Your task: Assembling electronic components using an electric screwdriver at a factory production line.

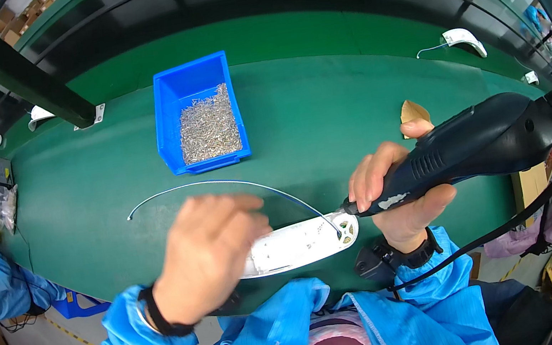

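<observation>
A long white plastic housing lies on the table close to my body, with a round slotted opening at its right end. A thin white-blue cable rises from that end and curves off to the left. My right hand grips a black electric screwdriver, its bit pointing left at the housing's right end; whether it touches, I cannot tell. Over the housing's left part is my left hand, its fingers bent and smeared by motion. Whatever may be in those fingers is hidden.
A blue bin of small metal screws stands beyond my hands. A brown scrap lies behind the screwdriver. At the far right is another white housing. A green post rises far left. Co-workers' sleeves show at both sides.
</observation>
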The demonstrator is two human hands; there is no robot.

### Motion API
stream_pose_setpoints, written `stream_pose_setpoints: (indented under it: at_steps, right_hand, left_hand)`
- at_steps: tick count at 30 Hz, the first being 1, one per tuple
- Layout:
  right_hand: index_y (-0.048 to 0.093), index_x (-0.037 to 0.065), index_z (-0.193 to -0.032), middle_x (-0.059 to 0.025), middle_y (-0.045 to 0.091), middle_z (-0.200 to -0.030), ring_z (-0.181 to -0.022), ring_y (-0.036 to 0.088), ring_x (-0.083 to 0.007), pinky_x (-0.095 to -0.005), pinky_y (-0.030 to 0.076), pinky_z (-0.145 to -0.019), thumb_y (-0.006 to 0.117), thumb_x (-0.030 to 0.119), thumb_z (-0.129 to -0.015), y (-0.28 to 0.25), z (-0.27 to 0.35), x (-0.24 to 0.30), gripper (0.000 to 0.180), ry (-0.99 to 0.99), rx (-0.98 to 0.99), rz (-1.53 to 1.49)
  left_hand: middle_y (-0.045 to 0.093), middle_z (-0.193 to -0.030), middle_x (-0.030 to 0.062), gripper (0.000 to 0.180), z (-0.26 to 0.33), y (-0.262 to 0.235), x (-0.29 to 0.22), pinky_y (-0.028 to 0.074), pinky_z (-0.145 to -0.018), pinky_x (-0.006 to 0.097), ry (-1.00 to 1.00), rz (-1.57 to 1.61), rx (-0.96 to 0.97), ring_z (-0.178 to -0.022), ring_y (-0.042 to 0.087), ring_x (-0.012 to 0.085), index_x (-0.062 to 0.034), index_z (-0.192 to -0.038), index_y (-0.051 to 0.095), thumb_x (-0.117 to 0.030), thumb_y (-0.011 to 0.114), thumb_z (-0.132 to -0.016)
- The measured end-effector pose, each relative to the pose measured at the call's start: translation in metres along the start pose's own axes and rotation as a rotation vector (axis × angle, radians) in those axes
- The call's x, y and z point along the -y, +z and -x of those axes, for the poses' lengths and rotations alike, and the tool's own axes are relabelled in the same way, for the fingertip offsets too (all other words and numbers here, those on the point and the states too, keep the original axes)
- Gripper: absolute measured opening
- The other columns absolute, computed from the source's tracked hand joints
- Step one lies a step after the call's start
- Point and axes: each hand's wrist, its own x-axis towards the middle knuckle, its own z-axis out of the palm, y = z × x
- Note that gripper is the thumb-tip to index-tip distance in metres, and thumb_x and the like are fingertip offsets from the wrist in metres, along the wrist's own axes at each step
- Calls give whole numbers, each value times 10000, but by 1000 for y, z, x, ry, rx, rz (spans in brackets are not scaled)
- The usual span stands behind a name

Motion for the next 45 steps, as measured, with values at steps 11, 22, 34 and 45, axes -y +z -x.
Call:
stream_pose_setpoints:
  at_steps: [11, 22, 34, 45]
  right_hand:
    - [330, 47, -1143, -96, 514, -590, -472, 511, -165, -273, 433, -463, 597, 644, -642, 1, 2, 0, 823, 159, -78, -241]
    - [272, 90, -1136, -47, 447, -558, -403, 459, -135, -261, 413, -399, 376, 707, -737, 2, -1, -8, 742, 44, 48, -4]
    - [255, 110, -1233, -28, 438, -584, -404, 440, -129, -270, 393, -390, 330, 688, -776, 2, -8, -5, 741, -65, 17, -42]
    - [193, 72, -1220, -101, 495, -627, -449, 504, -188, -301, 456, -464, 347, 697, -750, 9, -5, 23, 797, -104, -39, -370]
  left_hand:
    - [620, -731, 116, 228, 35, 46, 6, 481, -514, 345, -225, 147, 142, -608, 606, 287, -8, -810, 419, -11, 628, -718]
    - [608, -694, 102, 201, 34, 46, 7, 481, -492, 334, -211, 132, 146, -588, 605, 273, -10, -809, 430, -23, 616, -735]
    - [603, -727, 47, 104, 22, 36, 8, 465, -535, 306, -56, 5, -17, -621, 577, 208, -59, -745, 539, -43, 629, -697]
    - [632, -762, 6, 103, -9, 57, -23, 400, -834, 368, -35, 341, -42, -683, 591, 143, -92, -806, 629, -80, 654, -708]
